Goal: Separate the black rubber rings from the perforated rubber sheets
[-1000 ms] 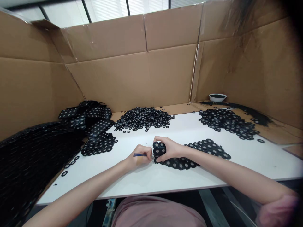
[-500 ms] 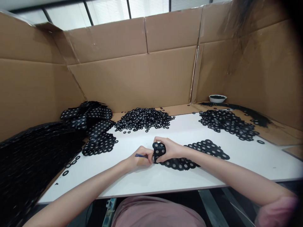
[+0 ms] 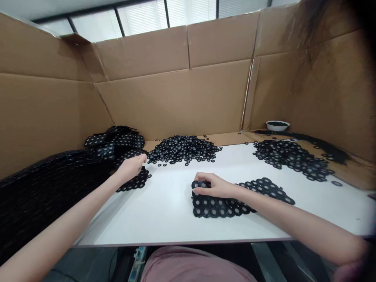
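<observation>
A black sheet of joined rings (image 3: 217, 207) lies on the white board in front of me. My right hand (image 3: 210, 186) pinches its upper left corner, thumb and fingers on either side of the edge. Out to the left, my left hand (image 3: 133, 166) is closed at the left edge of the pile of small black rings (image 3: 186, 149); what it holds, if anything, is too small to make out. Under and behind that hand lies another ring sheet (image 3: 136, 182). The blue tool is not visible.
Black dotted sheets (image 3: 117, 141) are heaped at the left, beside a large black stack (image 3: 58, 192). More rings (image 3: 290, 156) lie at the right. A white bowl (image 3: 277, 125) stands behind them, near dark strands (image 3: 320, 143). Cardboard walls (image 3: 217, 94) surround the white board (image 3: 141, 223).
My left hand has left the sheet's edge and moved up and left to the ring pile. The sheet's lifted corner has been lowered, with my right hand still on it. The view has shifted slightly.
</observation>
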`<state>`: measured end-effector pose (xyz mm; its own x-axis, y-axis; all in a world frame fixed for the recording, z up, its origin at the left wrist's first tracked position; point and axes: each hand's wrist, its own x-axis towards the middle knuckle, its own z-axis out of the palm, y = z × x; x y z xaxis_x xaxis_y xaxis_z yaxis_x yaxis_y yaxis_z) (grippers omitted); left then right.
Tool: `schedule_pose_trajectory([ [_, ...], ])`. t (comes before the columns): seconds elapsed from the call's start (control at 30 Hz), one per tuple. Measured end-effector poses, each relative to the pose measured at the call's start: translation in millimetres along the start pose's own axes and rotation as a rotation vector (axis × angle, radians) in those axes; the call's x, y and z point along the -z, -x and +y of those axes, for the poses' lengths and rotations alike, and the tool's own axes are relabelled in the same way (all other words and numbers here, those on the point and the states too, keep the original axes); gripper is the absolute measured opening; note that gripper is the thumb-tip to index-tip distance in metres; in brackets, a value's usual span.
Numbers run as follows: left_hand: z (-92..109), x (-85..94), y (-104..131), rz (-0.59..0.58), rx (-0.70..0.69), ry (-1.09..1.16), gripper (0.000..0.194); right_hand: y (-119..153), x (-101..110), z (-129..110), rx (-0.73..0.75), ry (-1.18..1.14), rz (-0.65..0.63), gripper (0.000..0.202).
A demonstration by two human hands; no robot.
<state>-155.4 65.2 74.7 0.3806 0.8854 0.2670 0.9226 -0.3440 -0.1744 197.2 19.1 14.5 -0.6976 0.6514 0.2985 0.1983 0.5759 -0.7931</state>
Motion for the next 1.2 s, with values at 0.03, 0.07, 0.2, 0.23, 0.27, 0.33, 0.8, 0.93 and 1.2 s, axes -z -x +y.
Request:
schedule_pose_trajectory([
  [0.03,-13,-4.7,0,-0.038,0.02,-0.09,0.022,-1,-1,0,0.012,-0.011,0.0,0.024],
  [0.07,-24,-9.4,0,-0.08,0.026,-0.157,0.023,-2,-2,-1,0.019,-0.02,-0.001,0.023],
  [0.2,-52,-20.2,-2,-0.191,-0.057,-0.194,0.022,-5,-4,-6,0.011,-0.047,-0.008,0.022],
  [0.23,-55,-19.6,-4,-0.193,-0.078,-0.18,0.023,-5,-3,-8,0.009,-0.05,-0.008,0.022],
  [0.27,-55,-17.6,-5,-0.187,-0.091,-0.168,0.024,-6,-3,-10,0.011,-0.052,-0.006,0.021],
  [0.33,-48,-10.6,-10,-0.157,-0.102,-0.123,0.024,-8,-4,-13,0.026,-0.053,-0.003,0.021],
  [0.8,176,1.6,-35,-0.801,0.002,1.527,0.07,-30,-79,-79,0.561,0.367,-0.363,0.018],
  [0.93,192,-10.7,-35,-0.79,0.14,1.618,0.085,-29,-93,-77,0.611,0.442,-0.437,0.019],
  [1.2,187,-14.6,-16,-0.418,-0.127,1.744,0.083,-22,-101,-65,0.725,0.332,-0.275,0.023],
])
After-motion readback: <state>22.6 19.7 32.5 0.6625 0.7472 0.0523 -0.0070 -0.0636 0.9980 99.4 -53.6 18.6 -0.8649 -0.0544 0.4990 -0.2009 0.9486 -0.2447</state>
